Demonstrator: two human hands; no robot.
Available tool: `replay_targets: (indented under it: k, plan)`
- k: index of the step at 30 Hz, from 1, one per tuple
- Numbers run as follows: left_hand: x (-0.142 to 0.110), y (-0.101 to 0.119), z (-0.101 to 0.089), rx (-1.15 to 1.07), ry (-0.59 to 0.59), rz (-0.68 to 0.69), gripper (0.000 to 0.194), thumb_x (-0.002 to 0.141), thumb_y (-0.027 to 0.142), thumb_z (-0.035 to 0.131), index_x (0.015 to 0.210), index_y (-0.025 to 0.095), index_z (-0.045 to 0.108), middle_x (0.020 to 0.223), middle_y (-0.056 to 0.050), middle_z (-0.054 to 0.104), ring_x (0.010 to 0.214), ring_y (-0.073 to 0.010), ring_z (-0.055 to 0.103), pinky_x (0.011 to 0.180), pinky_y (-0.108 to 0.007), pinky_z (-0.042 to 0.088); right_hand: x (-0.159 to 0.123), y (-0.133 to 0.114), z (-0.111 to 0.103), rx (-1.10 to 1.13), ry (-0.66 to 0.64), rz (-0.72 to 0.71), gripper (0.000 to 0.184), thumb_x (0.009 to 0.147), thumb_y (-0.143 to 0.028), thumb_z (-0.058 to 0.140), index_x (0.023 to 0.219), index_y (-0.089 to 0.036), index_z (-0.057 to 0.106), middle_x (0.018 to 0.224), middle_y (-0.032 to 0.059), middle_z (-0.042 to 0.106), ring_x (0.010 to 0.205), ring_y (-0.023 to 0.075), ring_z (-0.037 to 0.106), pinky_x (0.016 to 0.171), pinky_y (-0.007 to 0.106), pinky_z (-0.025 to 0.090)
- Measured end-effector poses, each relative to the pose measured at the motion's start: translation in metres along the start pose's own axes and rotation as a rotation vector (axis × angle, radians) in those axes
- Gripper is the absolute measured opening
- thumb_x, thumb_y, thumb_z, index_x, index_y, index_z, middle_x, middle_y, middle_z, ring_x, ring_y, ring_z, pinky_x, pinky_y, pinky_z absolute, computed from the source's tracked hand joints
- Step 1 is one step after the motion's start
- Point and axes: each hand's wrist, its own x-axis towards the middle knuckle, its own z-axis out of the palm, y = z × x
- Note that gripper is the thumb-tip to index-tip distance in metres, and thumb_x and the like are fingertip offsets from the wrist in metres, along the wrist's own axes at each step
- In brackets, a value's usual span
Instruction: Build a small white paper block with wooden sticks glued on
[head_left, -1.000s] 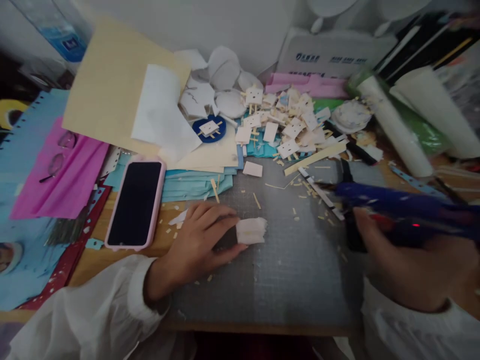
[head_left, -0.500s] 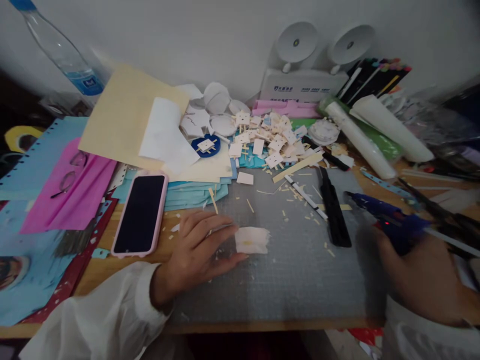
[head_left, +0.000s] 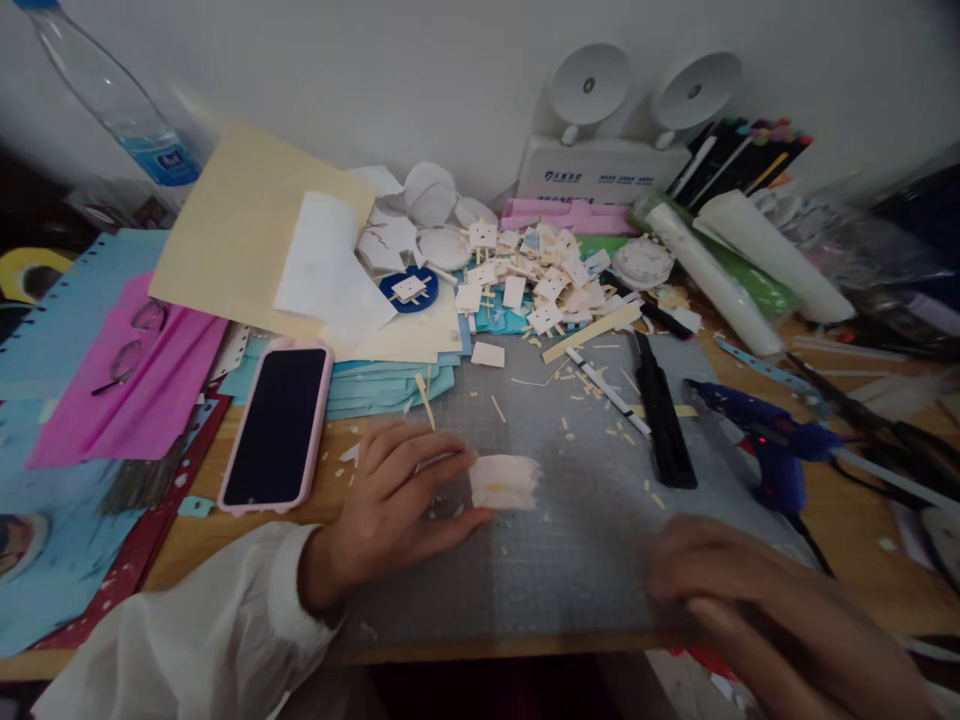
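On the grey cutting mat (head_left: 585, 550) lies a small white piece (head_left: 505, 482) with a ragged right edge and a yellowish streak. My left hand (head_left: 409, 490) rests beside it, index fingertip at its upper left corner and thumb at its lower edge, holding it on the mat. Smeared by motion, my right hand (head_left: 757, 590) hovers over the mat's lower right; its fingertips are unclear and I see nothing in it. Beyond it a blue glue gun (head_left: 780, 435) with a lit red dot rests on the table, its nozzle pointing left.
Small white faced cards (head_left: 551, 285) are heaped at the back. A black cutter (head_left: 664, 420) and a white pen (head_left: 607, 390) lie on the mat among yellowish scraps. To the left are a phone (head_left: 277, 425) and pink paper (head_left: 142, 380). Rolls (head_left: 716, 275) lie back right.
My right hand has let go of the glue gun and moved left and toward me. The glue gun stays on the table. My left hand and the white piece keep their place.
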Motion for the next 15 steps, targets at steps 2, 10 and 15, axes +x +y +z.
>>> replay_targets:
  k: [2,10,15]
  plan:
    - [0.0,0.0,0.0,-0.003,0.008,0.002,0.041,0.072,0.039,0.079,0.103,0.018,0.062,0.094,-0.007,0.07,0.089,-0.0223,0.062,0.081,-0.038,0.05,0.035,-0.001,0.009,0.132,0.039,-0.112,0.024,0.086,-0.014,0.051,0.104,-0.029,0.058,0.08,0.0025,0.064,0.071,0.0163,0.063,0.06,0.025,0.052]
    - [-0.002,0.0,-0.001,-0.003,-0.026,0.02,0.043,0.073,0.04,0.079,0.107,0.019,0.062,0.094,-0.006,0.072,0.088,-0.0213,0.064,0.082,-0.038,0.05,0.094,0.027,0.055,0.715,0.123,0.17,0.015,0.098,-0.027,0.043,0.095,-0.022,0.057,0.066,-0.0048,0.05,0.046,0.0048,0.04,0.041,0.017,0.03]
    - [-0.003,0.0,0.001,-0.027,-0.04,0.008,0.046,0.071,0.041,0.08,0.107,0.018,0.062,0.093,-0.006,0.072,0.087,-0.0221,0.065,0.08,-0.039,0.05,0.091,0.032,0.068,0.899,-0.09,0.352,0.018,0.095,-0.038,0.047,0.093,-0.021,0.054,0.067,-0.0055,0.045,0.048,0.0044,0.039,0.041,0.016,0.032]
